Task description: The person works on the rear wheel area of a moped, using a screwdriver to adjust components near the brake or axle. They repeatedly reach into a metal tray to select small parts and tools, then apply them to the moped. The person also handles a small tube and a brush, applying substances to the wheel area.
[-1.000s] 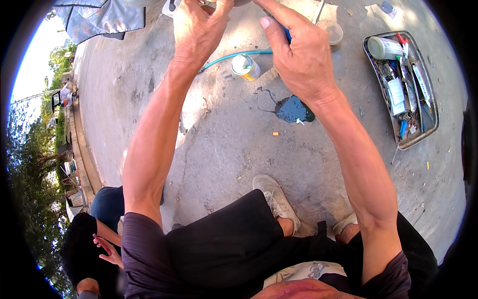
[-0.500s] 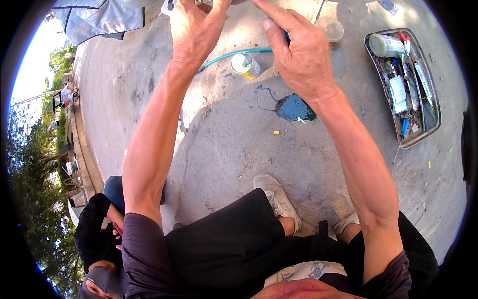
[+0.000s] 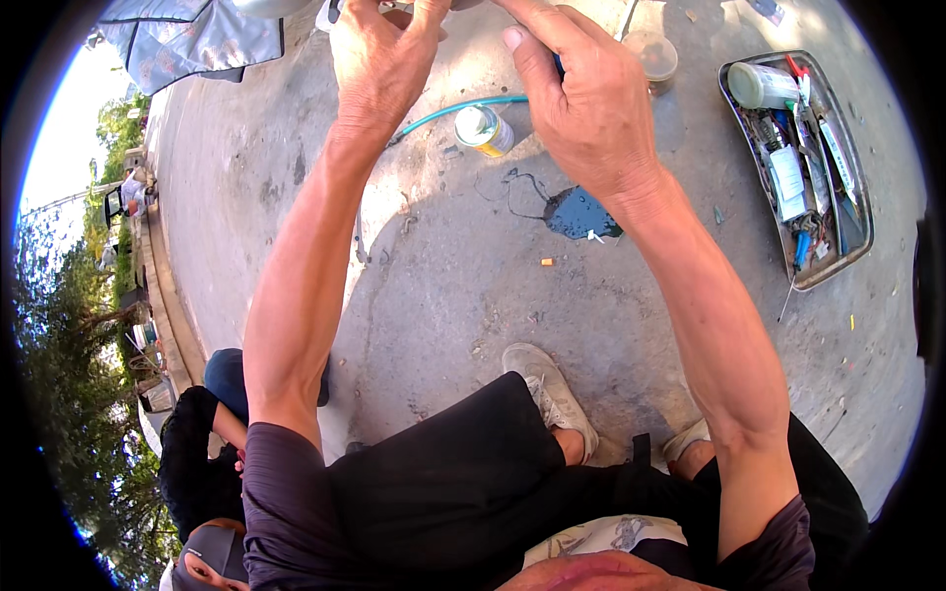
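Both my arms reach forward to the upper edge of the view. My left hand [image 3: 382,67] is closed, its fingertips cut off by the edge, beside a grey rounded thing only partly in view. My right hand [image 3: 594,110] is curled with the index finger stretched toward that thing. A sliver of something blue [image 3: 559,66] shows between its thumb and fingers; its kind is hidden. Below the hands a spray can [image 3: 485,131] with a pale cap stands on the concrete, next to a teal hose [image 3: 448,115]. A round tub [image 3: 652,59] sits beyond my right hand.
A metal tray [image 3: 859,222] of tools and a jar [image 3: 762,87] lies at the right. A dark wet patch [image 3: 581,214] and a cigarette butt [image 3: 547,262] are on the ground. A person in black [image 3: 187,458] crouches at lower left. A silvery quilted cover [image 3: 192,39] is at upper left.
Both hands have shifted slightly to the left, the right one a little more. The crouching person's head and arm have moved slightly. The objects on the ground stay put.
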{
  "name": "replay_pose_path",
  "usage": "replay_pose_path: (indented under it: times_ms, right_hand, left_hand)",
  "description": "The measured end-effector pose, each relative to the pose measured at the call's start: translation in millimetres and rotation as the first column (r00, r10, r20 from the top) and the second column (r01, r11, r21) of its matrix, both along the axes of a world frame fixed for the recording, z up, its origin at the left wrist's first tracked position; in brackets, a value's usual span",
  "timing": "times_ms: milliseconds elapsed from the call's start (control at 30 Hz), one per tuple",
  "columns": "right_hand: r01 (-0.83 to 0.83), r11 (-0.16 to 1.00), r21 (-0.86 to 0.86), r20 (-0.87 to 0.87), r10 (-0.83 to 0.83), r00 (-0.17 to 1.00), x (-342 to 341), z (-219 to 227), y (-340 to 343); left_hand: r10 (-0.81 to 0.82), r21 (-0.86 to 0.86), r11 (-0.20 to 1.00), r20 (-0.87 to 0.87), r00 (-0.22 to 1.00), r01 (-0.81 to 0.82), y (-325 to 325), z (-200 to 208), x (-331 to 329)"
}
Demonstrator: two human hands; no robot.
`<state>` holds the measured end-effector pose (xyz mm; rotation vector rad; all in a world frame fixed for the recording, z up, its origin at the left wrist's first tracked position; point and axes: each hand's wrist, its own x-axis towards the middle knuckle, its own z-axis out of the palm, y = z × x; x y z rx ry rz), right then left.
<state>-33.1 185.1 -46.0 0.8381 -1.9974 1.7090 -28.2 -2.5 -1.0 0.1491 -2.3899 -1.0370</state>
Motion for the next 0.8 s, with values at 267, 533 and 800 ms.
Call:
replay_pose_path:
  times_ms: [267, 533, 800]
  right_hand:
    - [-0.005, 1.000, -0.019, 0.062, 0.006, 0.998, -0.1, -2.3, 0.8]
    - [0.039, 0.994, 0.105, 0.001, -0.039, 0.999, 0.6, -5.7, 3.3]
    - [0.012, 0.999, 0.035, 0.071, -0.014, 0.997, 5.2, 7.0, 4.0]
  left_hand:
    - [0.021, -0.015, 1.000, 0.046, 0.999, -0.020, 1.1, 3.1, 2.9]
    - [0.043, -0.009, 0.999, 0.039, 0.998, -0.043, 3.1, 3.4, 3.6]
    - [0.023, 0.004, 1.000, 0.028, 0.999, -0.023, 2.5, 3.0, 3.8]
